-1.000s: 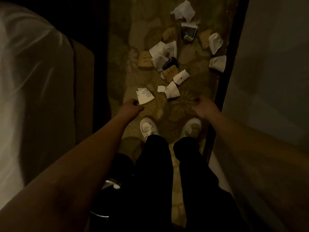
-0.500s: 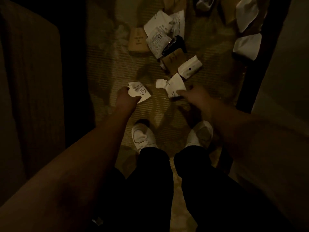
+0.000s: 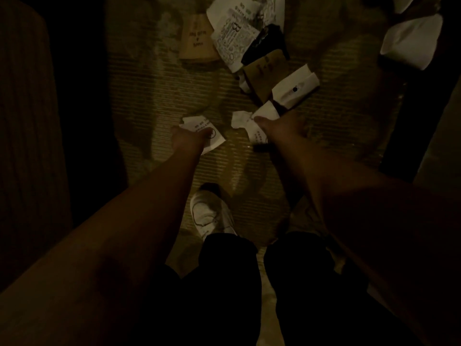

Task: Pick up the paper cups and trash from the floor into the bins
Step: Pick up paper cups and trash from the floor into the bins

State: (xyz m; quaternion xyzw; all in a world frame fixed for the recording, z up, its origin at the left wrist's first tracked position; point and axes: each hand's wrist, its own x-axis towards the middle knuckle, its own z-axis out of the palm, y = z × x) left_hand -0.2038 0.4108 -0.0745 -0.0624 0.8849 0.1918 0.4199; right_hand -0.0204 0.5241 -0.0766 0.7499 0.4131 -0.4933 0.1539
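Head view, dim light. Your left hand (image 3: 188, 138) lies on a flattened white cup with a smiley print (image 3: 210, 136), fingers curled round its near edge, so that one lift should clear it from the carpet (image 3: 154, 91). Your right hand (image 3: 275, 127) reaches into a crumpled white cup (image 3: 245, 122); it appears to pinch the paper, though shadow hides the fingertips and the hold cannot be confirmed. Both pieces sit nearest your white shoe (image 3: 212, 216), which explains why they are taken first. Farther ahead lies the remaining litter: a brown cup (image 3: 197, 41), a printed white wrapper (image 3: 232, 39), a white cup with a dot (image 3: 295, 89) and more white paper (image 3: 411, 41) at the right. A dark panel (image 3: 27, 136) borders the left and a dark upright edge (image 3: 424, 116) the right, leaving a narrow lane; lift straight up. No bin is in view.
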